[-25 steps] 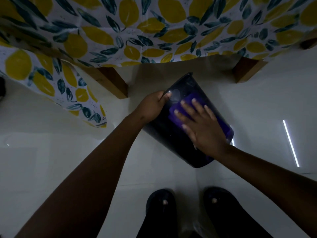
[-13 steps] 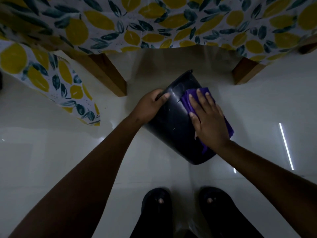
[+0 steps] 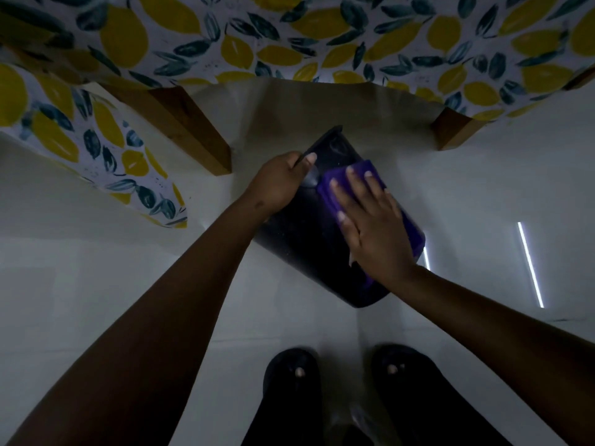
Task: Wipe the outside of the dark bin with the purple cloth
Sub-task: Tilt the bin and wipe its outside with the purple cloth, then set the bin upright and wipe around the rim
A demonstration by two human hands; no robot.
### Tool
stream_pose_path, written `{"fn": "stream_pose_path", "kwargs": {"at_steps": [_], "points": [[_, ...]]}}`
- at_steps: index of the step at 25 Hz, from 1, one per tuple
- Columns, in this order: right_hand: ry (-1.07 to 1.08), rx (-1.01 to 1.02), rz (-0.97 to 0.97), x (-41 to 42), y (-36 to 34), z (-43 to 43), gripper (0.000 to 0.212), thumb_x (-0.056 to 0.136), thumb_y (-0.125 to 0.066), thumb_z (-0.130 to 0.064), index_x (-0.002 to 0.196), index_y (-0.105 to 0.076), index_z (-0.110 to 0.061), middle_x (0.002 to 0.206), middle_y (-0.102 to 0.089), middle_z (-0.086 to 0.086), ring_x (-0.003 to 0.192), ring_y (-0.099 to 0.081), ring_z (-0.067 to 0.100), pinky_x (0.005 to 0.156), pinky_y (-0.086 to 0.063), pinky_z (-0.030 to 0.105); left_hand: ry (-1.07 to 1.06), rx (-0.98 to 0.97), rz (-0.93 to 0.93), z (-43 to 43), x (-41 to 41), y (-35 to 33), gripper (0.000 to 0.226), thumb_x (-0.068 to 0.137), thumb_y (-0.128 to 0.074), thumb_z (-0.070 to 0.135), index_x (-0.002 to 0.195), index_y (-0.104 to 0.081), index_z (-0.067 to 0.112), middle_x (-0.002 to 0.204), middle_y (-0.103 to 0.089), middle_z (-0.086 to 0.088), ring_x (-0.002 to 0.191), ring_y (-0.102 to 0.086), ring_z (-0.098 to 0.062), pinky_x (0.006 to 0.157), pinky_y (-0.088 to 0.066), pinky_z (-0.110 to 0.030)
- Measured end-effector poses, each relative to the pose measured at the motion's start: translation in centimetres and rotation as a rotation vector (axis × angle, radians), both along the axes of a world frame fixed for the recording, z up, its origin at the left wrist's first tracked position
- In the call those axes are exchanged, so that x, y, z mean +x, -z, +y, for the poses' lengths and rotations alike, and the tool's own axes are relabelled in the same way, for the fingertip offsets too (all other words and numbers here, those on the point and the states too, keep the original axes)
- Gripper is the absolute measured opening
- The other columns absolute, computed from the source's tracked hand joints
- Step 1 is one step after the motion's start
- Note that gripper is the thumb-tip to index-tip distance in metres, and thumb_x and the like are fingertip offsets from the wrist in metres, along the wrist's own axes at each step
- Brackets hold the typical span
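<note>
Wiping is mid-stroke, head view only. Your left hand [image 3: 279,185] is clamped on the rim of the bin [image 3: 302,239], thumb on the outer wall, fingers hidden over the edge, so you're holding it tilted, mouth away from you, base near your feet [image 3: 347,378]. Your right hand [image 3: 375,226] is flat and spread wide, pressing the cloth [image 3: 331,193] against the wall just right of that rim grip; not pinching it, only pinning it by palm pressure.

Risks from here, as I judge them:
- Cloth is only pinned. Ease the pressure and it slides off the curved wall toward the floor [image 3: 96,284].
- Bin looks propped on one edge. Push hard sideways from the grip and it may rotate or skate on the glossy floor.
- Table leg [image 3: 193,136] and tablecloth [image 3: 289,37] sit just beyond the rim; swinging it forward could knock them.
- Underside, opposite your grip, is hidden; can't tell if it's wiped.
</note>
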State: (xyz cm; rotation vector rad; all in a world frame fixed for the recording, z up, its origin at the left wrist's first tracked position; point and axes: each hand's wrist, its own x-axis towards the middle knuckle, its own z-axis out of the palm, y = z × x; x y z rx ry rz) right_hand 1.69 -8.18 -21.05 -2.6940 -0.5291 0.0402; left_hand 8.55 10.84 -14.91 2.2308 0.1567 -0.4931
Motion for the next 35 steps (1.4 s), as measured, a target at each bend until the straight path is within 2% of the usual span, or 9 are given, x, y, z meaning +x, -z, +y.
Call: {"fn": "stream_pose_path", "kwargs": {"at_steps": [3, 6, 11, 16, 19, 24, 27, 30, 35], "points": [[0.120, 0.034, 0.047, 0.6, 0.0, 0.4, 0.052, 0.102, -0.022, -0.036, 0.153, -0.013, -0.031, 0.163, -0.015, 0.000, 0.150, -0.013, 0.026, 0.116, -0.027, 0.052, -0.008, -0.119, 0.073, 1.7, -1.1, -0.5, 0.037, 0.100, -0.038, 0.043, 0.113, -0.059, 0.016, 0.105, -0.062, -0.003, 0.096, -0.058, -0.016, 0.076, -0.044, -0.026], [0.033, -0.057, -0.002, -0.1, 0.3, 0.2, 0.053, 0.101, -0.026, -0.036, 0.153, -0.014, -0.032, 0.163, -0.014, 0.000, 0.150, -0.011, 0.028, 0.116, -0.025, 0.053, 0.058, 0.009, -0.014, 1.9, -1.8, 0.1, 0.037, 0.102, -0.033, 0.040, 0.102, -0.056, 0.011, 0.097, -0.061, -0.007, 0.093, -0.059, -0.022, 0.072, -0.042, -0.028], [-0.450, -0.279, -0.238, -2.3, 1.1, -1.0, 0.056, 0.096, -0.035, -0.039, 0.150, -0.021, -0.038, 0.161, -0.014, -0.004, 0.148, -0.017, 0.030, 0.115, -0.022, 0.053, 0.066, 0.015, -0.052, 1.1, -0.5, 0.6, 0.044, 0.101, -0.035, 0.042, 0.096, -0.059, 0.005, 0.096, -0.065, -0.011, 0.095, -0.061, -0.027, 0.079, -0.046, -0.035], [0.091, -0.065, -0.011, -0.3, -0.2, -0.1, 0.061, 0.098, -0.035, -0.047, 0.153, -0.015, -0.031, 0.163, -0.015, 0.002, 0.149, -0.014, 0.029, 0.115, -0.022, 0.052, -0.019, -0.074, -0.001, 0.3, -0.6, 0.5, 0.042, 0.101, -0.037, 0.043, 0.110, -0.061, 0.010, 0.107, -0.067, -0.010, 0.102, -0.061, -0.023, 0.086, -0.044, -0.032], [0.066, -0.046, 0.002, -0.6, -0.1, -0.6, 0.077, 0.093, -0.039, -0.061, 0.154, -0.014, -0.022, 0.163, -0.014, 0.004, 0.149, -0.017, 0.026, 0.115, -0.023, 0.047, -0.038, -0.032, -0.100, 0.2, -1.8, 0.7, 0.038, 0.097, -0.048, 0.039, 0.101, -0.060, 0.004, 0.096, -0.068, -0.014, 0.092, -0.064, -0.025, 0.083, -0.050, -0.040], [0.261, 0.222, 0.099, -0.2, -1.5, -1.0, 0.056, 0.095, -0.052, -0.037, 0.143, -0.040, -0.010, 0.149, -0.033, 0.013, 0.130, -0.042, 0.018, 0.108, -0.037, 0.031, -0.059, -0.018, -0.138, 0.3, -5.6, -0.4, 0.020, 0.097, -0.050, 0.038, 0.091, -0.057, 0.020, 0.076, -0.059, 0.014, 0.073, -0.056, 0.004, 0.061, -0.041, -0.003], [0.418, 0.427, 0.140, 1.6, -3.4, -2.6, 0.018, 0.086, -0.062, -0.015, 0.102, -0.064, -0.008, 0.107, -0.052, 0.007, 0.092, -0.052, 0.012, 0.079, -0.036, 0.013, 0.054, 0.022, -0.205, 0.0, -8.0, -1.7, 0.019, 0.095, -0.050, 0.043, 0.092, -0.057, 0.026, 0.079, -0.063, 0.014, 0.073, -0.060, 0.004, 0.061, -0.046, -0.009], [0.700, 0.696, 0.256, 2.8, -4.8, -5.0, 0.011, 0.081, -0.062, -0.013, 0.073, -0.060, -0.006, 0.072, -0.058, 0.005, 0.068, -0.054, 0.017, 0.064, -0.039, 0.025, 0.221, 0.149, -0.413, -0.8, -9.9, -2.7, 0.030, 0.094, -0.050, 0.046, 0.087, -0.059, 0.019, 0.069, -0.066, 0.004, 0.060, -0.061, -0.009, 0.054, -0.050, -0.029], [0.970, 1.349, 0.375, 2.2, -8.4, -8.0, 0.008, 0.089, -0.063, -0.017, 0.091, -0.069, -0.023, 0.091, -0.072, 0.006, 0.083, -0.066, 0.022, 0.076, -0.053, 0.038, 0.516, 0.323, -0.708, -2.7, -11.6, -2.9, 0.021, 0.089, -0.059, 0.034, 0.079, -0.059, 0.016, 0.053, -0.060, 0.000, 0.043, -0.054, -0.016, 0.040, -0.041, -0.022]]}}
